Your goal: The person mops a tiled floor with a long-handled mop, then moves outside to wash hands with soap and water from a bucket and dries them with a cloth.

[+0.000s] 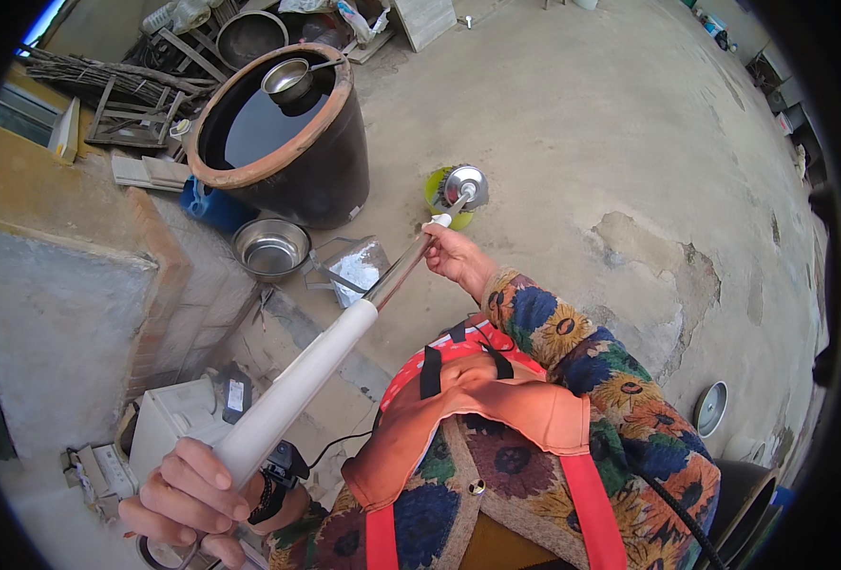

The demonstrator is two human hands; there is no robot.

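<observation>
A mop with a white and metal pole slants away from me across the view. My left hand is wrapped around the white upper end, close to the camera. Farther down, my right hand grips the shiny metal section. At the far end, the mop's round metal-looking head, with dark strands at its edge, is over or in a yellow-green bucket on the concrete floor. The head hides much of the bucket, so I cannot tell how deep it sits.
A large dark vat holds liquid and a metal dipper. Beside it are a blue bucket, a steel basin and a metal dustpan. A low wall stands left; broken concrete lies right.
</observation>
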